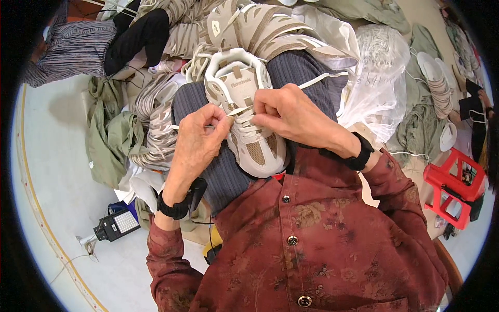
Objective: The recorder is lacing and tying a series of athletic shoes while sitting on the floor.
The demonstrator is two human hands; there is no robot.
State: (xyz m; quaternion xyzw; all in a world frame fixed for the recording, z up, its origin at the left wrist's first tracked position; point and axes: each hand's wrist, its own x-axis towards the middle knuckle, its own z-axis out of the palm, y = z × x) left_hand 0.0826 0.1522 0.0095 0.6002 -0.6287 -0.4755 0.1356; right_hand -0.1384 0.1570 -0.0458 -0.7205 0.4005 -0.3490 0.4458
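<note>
A beige and white sneaker (265, 154) rests on my lap, its toe toward me and its padded opening away. A flat white shoelace (239, 111) runs through the eyelets over the tongue. My left hand (200, 134) is closed at the left eyelet row, thumb and forefinger pinching the lace. On the other side my right hand (291, 115) is closed, fingertips pinched on the lace beside the tongue. Its curled fingers partly cover the right eyelets. A loose lace end (325, 78) trails off past my right knee.
Stacked beige shoe uppers (265, 31) lie beyond my knees, with more uppers (158, 125) at the left. A clear plastic bag of laces (382, 67) sits at the right, near a red stool (455, 187). Another person's dark-trousered leg (143, 41) is at the far left.
</note>
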